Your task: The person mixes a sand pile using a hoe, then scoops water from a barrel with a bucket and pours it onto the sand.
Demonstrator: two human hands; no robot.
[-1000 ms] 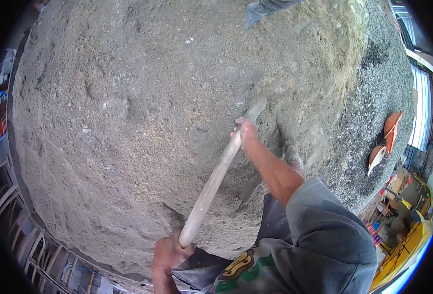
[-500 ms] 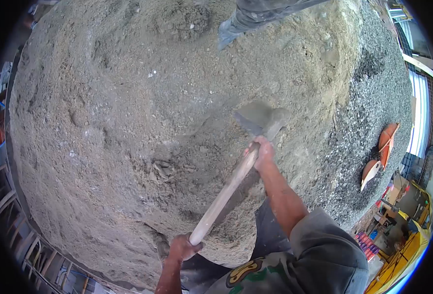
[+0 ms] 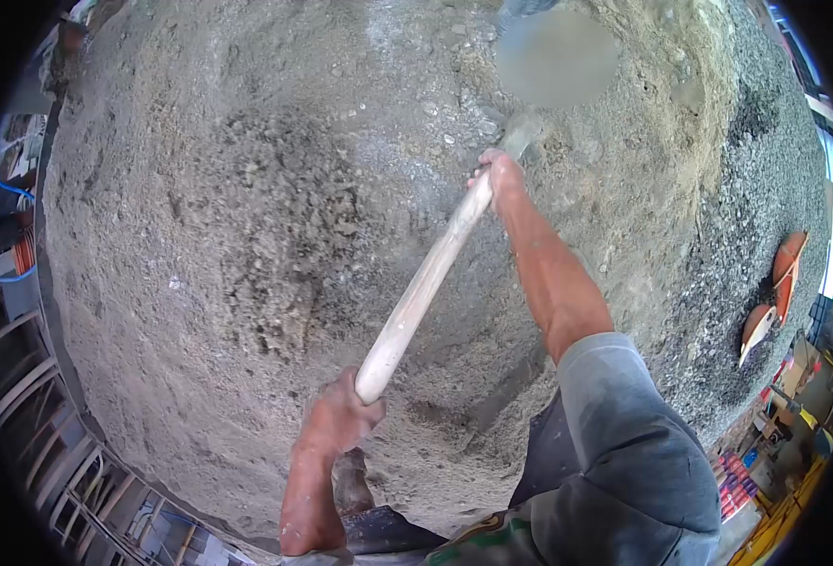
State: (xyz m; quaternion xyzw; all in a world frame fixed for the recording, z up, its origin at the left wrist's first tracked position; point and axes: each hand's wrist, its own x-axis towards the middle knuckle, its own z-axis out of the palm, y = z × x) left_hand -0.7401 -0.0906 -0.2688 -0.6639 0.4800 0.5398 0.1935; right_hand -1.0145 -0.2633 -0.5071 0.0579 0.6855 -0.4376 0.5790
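Note:
My left hand (image 3: 343,412) is wrapped round the lower end of a pale wooden handle (image 3: 424,287). Farther up, near the tool's head, my right hand (image 3: 501,179) grips the same handle. The handle slants from lower left to upper right over the sandy heap (image 3: 152,377). Just beyond my right hand a grey metal part (image 3: 524,132) of the tool shows; the rest of its head cannot be made out. Left of the handle lies a patch of darker, wetter-looking loose material (image 3: 284,226), blurred in part.
Dark gravel (image 3: 751,208) covers the right side, with orange broken pieces (image 3: 787,269) on it. Slatted frames (image 3: 49,396) stand at the lower left. Boxes and yellow material (image 3: 789,514) are at the lower right. Part of another person's leg (image 3: 525,9) shows at the top.
The tool and both my hands have moved up in view. Dark loose material now lies at the left of the handle. The shovel blade, visible before, is no longer clearly seen.

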